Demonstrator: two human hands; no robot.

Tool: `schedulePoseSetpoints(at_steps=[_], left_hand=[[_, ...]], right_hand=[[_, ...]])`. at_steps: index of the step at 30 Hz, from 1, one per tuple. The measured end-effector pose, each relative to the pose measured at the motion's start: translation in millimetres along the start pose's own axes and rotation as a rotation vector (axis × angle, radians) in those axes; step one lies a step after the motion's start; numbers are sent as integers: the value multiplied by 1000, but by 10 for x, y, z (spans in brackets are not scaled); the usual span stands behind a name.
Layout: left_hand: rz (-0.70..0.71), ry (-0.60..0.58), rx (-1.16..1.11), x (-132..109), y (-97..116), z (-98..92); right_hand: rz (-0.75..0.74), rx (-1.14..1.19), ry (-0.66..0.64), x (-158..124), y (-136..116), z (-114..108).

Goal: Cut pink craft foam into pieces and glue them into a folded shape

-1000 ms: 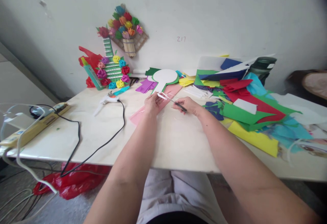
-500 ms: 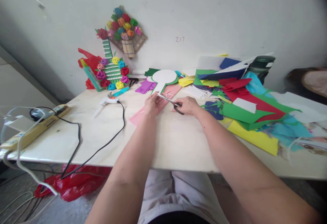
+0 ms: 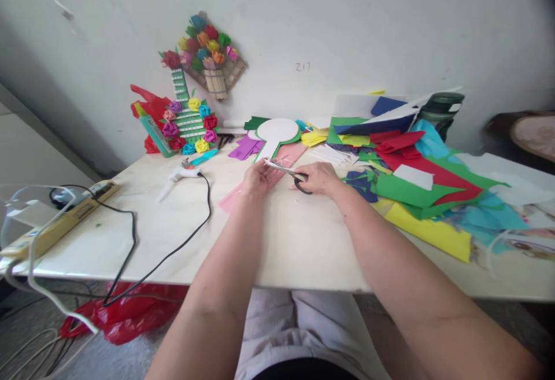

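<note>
My right hand (image 3: 319, 178) is closed around the dark handles of a pair of scissors (image 3: 300, 180), whose blades point left toward my other hand. My left hand (image 3: 256, 179) has its fingers pinched together at the blade tips, on a small white piece (image 3: 267, 162) that looks like a paper strip; its exact shape is too small to make out. Under and beside the hands lies a pink sheet (image 3: 291, 153). Just beyond them rests a round white cutout with a stem and green edging (image 3: 277, 131).
A white glue gun (image 3: 184, 172) with a black cord lies at left, near a yellow power strip (image 3: 65, 218). A glue bottle (image 3: 154, 131) and a flower-covered paper guitar (image 3: 191, 120) stand behind. Coloured sheets (image 3: 427, 195) pile up at right, beside a dark green bottle (image 3: 441, 108).
The view has shifted very slightly. Both hands stay in nearly the same place, with the scissors still at the left fingertips. Small light scraps show on the table beside the left hand.
</note>
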State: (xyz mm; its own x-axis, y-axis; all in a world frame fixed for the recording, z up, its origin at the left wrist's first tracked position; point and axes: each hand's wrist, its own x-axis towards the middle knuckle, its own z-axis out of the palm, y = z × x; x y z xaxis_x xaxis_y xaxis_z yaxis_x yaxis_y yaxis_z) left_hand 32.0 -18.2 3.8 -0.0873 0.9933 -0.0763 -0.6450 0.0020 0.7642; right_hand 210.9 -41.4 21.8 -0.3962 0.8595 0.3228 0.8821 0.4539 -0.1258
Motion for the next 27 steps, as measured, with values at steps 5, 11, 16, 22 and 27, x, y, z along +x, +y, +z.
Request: schedulePoseSetpoints(at_steps=[5,11,16,22,27], left_hand=[[52,-6,1,29,-21,-17],[180,39,29,54,-41,-40],[136,31,162,-34,-4,20],[219,24,410,-100,23,52],[304,95,633,-77,13,42]], right_hand=[[-2,12,23,-3,3,17],[57,-49,98,16,34,77],[49,-106,133,34,53,98],[-23,-155,199,54,72,105],[-59,-183,259,52,69,82]])
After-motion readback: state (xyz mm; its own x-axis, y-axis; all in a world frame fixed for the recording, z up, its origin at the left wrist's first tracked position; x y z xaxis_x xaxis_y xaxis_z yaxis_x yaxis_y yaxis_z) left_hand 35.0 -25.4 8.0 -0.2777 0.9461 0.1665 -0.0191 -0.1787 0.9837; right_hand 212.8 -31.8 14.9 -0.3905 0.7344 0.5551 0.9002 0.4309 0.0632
